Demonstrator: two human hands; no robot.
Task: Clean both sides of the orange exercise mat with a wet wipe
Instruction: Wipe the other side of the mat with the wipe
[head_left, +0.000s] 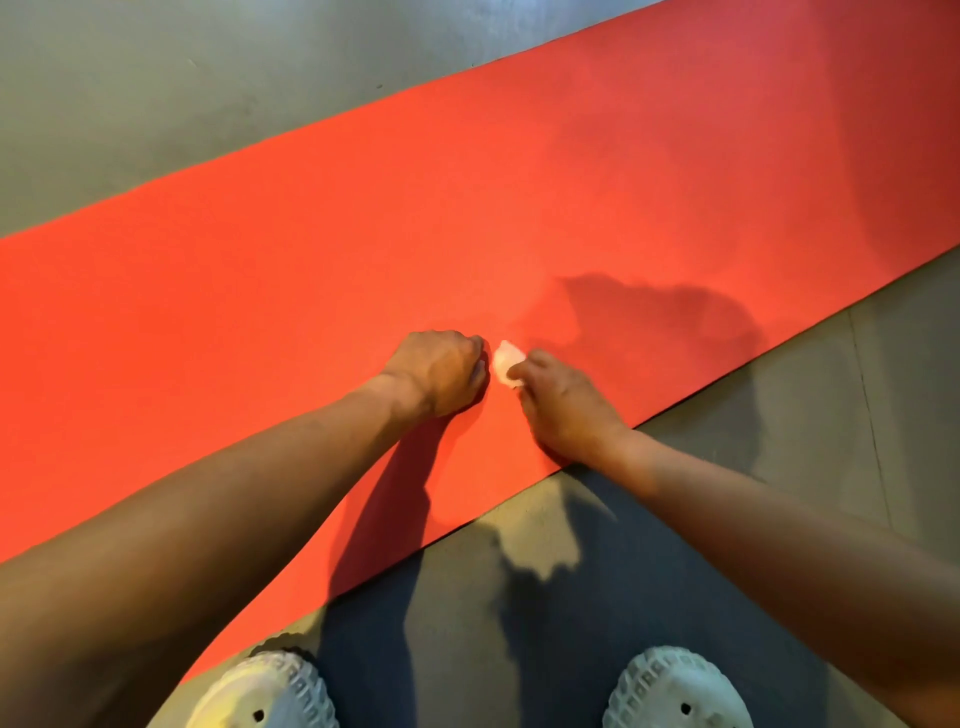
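Observation:
The orange exercise mat (363, 234) lies flat on the floor and runs diagonally from lower left to upper right. My right hand (563, 405) rests on the mat near its front edge and pinches a small crumpled white wet wipe (506, 361) between its fingertips. My left hand (441, 371) sits just left of the wipe, fingers curled under with the knuckles on the mat; whether it holds anything is hidden.
Grey floor (182, 78) surrounds the mat on the far side and the near side. My two pale shoes (270, 691) (675, 691) stand on the floor just in front of the mat's front edge. My arms cast shadows on mat and floor.

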